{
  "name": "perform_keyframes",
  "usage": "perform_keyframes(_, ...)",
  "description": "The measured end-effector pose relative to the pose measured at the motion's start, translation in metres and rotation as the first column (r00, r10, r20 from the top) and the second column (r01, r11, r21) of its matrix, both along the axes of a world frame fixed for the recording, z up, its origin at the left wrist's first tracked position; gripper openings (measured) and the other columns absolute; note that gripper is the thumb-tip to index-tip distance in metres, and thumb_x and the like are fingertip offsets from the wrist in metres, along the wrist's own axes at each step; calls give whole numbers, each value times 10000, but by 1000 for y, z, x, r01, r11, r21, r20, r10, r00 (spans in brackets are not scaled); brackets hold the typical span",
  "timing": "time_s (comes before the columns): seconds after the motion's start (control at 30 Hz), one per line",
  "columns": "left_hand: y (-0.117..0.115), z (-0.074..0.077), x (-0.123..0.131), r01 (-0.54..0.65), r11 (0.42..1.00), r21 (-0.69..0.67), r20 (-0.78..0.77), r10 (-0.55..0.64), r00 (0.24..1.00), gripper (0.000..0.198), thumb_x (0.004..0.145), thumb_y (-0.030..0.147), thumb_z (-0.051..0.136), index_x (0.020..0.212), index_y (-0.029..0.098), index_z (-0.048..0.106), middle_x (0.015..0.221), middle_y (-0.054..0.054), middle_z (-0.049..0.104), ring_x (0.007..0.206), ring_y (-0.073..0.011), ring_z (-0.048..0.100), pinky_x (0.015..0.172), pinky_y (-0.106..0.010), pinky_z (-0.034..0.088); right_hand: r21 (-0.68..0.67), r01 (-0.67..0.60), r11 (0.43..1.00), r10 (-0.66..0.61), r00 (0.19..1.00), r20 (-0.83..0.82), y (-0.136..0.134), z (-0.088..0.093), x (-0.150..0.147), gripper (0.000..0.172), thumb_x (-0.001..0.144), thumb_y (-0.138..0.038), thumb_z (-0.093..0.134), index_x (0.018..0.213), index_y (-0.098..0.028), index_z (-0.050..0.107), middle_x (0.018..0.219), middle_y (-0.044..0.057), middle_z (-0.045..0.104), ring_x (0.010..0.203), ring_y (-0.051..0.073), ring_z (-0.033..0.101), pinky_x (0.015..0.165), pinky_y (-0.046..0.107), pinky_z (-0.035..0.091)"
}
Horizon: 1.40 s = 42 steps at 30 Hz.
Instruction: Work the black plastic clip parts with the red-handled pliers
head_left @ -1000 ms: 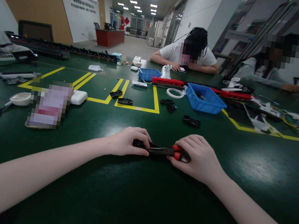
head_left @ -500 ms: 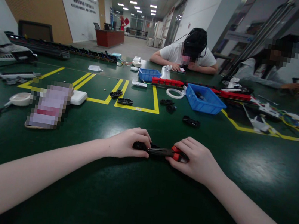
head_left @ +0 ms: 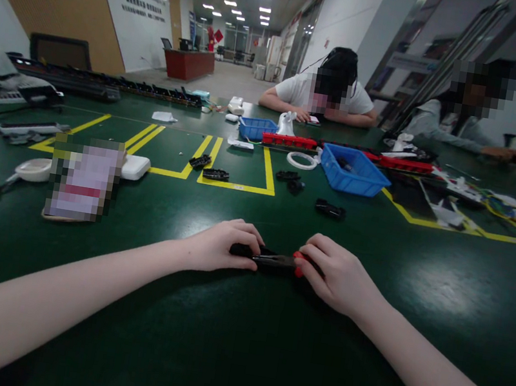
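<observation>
On the green table, my left hand (head_left: pixel 223 246) is closed over a small black plastic part (head_left: pixel 241 250), pressing it to the surface. My right hand (head_left: pixel 338 274) is wrapped around the red handles of a pair of pliers (head_left: pixel 276 260). The dark jaws of the pliers point left and meet the black part between my two hands. Most of the red handles are hidden under my fingers.
Loose black parts (head_left: pixel 331 210) lie beyond my hands, some inside yellow floor-tape boxes (head_left: pixel 234 185). A blue bin (head_left: pixel 353 171), a white ring (head_left: pixel 302 160) and a white box (head_left: pixel 135 167) sit further back. Other people sit at the far side and right.
My right hand has slid a little left along the pliers and now covers more of the red handles. My left hand has stayed put.
</observation>
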State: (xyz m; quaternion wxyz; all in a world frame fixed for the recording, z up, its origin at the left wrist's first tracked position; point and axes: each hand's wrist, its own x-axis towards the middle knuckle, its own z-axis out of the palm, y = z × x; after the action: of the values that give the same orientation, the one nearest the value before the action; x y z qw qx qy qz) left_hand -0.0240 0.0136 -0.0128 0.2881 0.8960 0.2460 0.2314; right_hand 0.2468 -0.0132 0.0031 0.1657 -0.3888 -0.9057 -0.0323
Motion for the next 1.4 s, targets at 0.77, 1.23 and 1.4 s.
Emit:
perform_keyframes(0.77, -1, 1, -1, -14, 999, -51, 2, 14, 1000, 136, 857, 274, 705, 951, 180, 678, 1131, -63, 638, 1056, -210, 596, 925, -365, 467, 84, 13, 996, -14, 1000, 10, 3, 0, 7, 309, 981, -299, 398, 860, -167, 651, 857, 84, 630, 738, 174, 587, 650, 309, 463)
perform_keyframes(1.23, 1, 0, -2, 10, 1000, -18, 41, -10, 999, 147, 856, 276, 710, 955, 171, 680, 1134, -71, 634, 1049, -198, 593, 912, -342, 470, 52, 6, 999, -5, 999, -31, 7, -2, 8, 357, 992, -315, 342, 848, -173, 636, 841, 73, 618, 673, 153, 592, 593, 293, 481)
perform_keyframes(1.4, 1, 0, -3, 26, 1000, -8, 50, -25, 998, 145, 861, 272, 704, 963, 171, 684, 1137, -76, 632, 1049, -199, 594, 911, -344, 470, 47, 4, 999, -4, 1000, -6, 8, 0, 10, 347, 990, -314, 351, 851, -168, 633, 843, 74, 616, 687, 159, 598, 606, 301, 484)
